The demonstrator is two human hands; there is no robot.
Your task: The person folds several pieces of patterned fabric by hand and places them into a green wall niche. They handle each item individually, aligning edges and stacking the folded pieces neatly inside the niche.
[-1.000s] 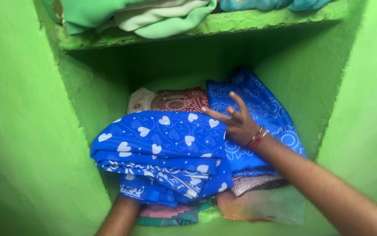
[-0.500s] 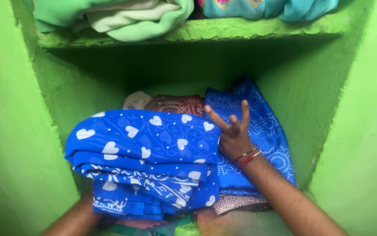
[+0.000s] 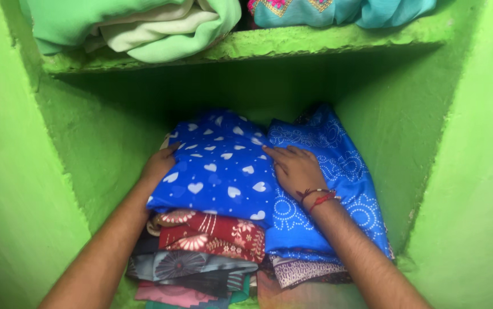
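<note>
Green alcove: flat, open hands (image 3: 160,163) (image 3: 295,169) press heart-print cloth (image 3: 221,166), lengthwise inward.

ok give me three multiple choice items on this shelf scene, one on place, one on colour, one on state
1. Where does the blue cloth with white hearts lie?
A. on the upper shelf
B. on top of the left pile in the lower niche
C. on the floor

2. What colour are the niche walls?
A. white
B. green
C. grey

3. How does the right hand meet the cloth?
A. flat, palm down at the seam between the heart cloth and the patterned blue cloth
B. raised clear of it
C. gripping a hanger

Answers:
1 B, it tops the folded red floral cloth and darker folds below.
2 B, every wall and the shelf is painted green.
3 A, its fingers lie spread on the fabric, while the left hand holds the heart cloth's left edge.
</note>
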